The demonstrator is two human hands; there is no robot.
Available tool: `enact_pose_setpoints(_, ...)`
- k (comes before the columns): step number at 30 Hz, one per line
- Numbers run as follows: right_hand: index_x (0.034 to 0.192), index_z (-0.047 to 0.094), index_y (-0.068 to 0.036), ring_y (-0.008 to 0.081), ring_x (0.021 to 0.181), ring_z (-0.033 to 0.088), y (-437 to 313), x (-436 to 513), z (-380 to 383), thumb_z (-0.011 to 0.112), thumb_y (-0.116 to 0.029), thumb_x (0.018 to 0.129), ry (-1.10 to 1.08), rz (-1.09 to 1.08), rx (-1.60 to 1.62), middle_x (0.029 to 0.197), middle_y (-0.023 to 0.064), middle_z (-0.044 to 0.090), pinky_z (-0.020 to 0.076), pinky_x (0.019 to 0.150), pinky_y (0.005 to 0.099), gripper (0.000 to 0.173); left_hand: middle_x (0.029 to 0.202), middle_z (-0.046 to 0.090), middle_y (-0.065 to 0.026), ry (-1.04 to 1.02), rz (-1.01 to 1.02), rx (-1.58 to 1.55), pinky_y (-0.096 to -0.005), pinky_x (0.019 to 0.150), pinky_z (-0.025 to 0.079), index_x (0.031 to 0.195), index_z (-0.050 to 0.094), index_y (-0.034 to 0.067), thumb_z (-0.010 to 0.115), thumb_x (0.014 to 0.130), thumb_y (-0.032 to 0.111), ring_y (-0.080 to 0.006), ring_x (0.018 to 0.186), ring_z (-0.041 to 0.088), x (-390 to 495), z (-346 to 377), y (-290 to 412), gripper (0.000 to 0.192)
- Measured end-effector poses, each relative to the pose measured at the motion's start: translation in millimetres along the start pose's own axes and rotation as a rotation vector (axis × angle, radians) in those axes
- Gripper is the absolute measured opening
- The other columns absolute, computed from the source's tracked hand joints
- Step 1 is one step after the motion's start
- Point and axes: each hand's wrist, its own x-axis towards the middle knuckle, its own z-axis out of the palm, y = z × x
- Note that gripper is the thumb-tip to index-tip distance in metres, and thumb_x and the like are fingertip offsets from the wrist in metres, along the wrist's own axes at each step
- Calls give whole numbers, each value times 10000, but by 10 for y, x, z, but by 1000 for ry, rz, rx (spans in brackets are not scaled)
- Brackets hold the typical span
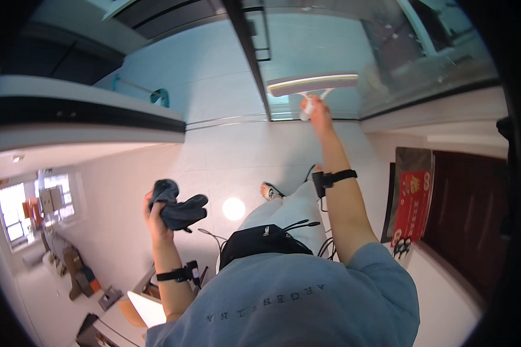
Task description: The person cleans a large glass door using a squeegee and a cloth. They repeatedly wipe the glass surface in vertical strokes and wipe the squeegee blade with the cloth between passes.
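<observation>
My right hand [319,113] grips the white handle of a window squeegee [314,83], whose wide head is raised in front of a glass door panel [314,47]. Whether the blade touches the glass, I cannot tell. Off to the left, my left hand [155,217] holds a bunched dark grey cloth [178,206], part of which hangs over the fingers. A dark vertical frame [252,65] edges the glass on its left side.
Left of the frame is a door opening with a metal floor track [225,121]. Beyond it lies a teal-ended long-handled tool [159,97]. A dark red door [464,217] with a red mat [412,204] beside it is at right. Cables [328,247] hang by my waist bag [265,245].
</observation>
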Motion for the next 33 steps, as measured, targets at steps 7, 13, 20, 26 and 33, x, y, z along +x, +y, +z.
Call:
enact_pose_setpoints(7, 871, 600, -99, 118, 803, 509, -390, -222, 334, 461, -457, 1023, 99, -22, -41, 844, 4, 574, 397, 743, 284, 414, 1014, 616, -125, -26, 1, -4, -352, 804, 582, 1097, 548, 16, 506, 770, -44, -227, 880, 641, 18, -18, 15, 335)
enact_pose_setpoints(13, 819, 593, -104, 102, 777, 457, -614, -266, 553, 484, -426, 1002, 66, -107, -92, 807, -20, 528, 370, 711, 276, 386, 1006, 612, -120, -54, 2, 23, -332, 815, 570, 1097, 538, 19, 493, 763, -48, -218, 880, 633, 34, 61, 27, 344)
enact_pose_setpoints(20, 805, 575, -107, 96, 756, 423, -804, -227, 541, 499, -530, 1005, 84, -236, -95, 785, -37, 478, 355, 696, 273, 474, 999, 616, -127, -67, -6, 24, -340, 802, 575, 1097, 525, 20, 481, 760, -47, -227, 862, 641, -12, 117, 40, 346)
enact_pose_setpoints(26, 798, 563, -101, 99, 744, 413, -998, -198, 599, 499, -478, 999, 104, -169, -65, 774, -33, 468, 348, 691, 270, 432, 1003, 618, -130, -64, -25, 13, -347, 797, 572, 1097, 522, 24, 483, 770, -47, -229, 864, 643, -25, 162, 64, 337)
enact_pose_setpoints(33, 844, 571, -102, 99, 751, 422, -1186, -158, 681, 460, -464, 986, 60, -231, -3, 807, -23, 490, 345, 695, 277, 405, 1009, 622, -121, -88, 24, 5, -326, 819, 553, 1087, 551, 20, 495, 776, -41, -213, 877, 632, -40, 171, 64, 322)
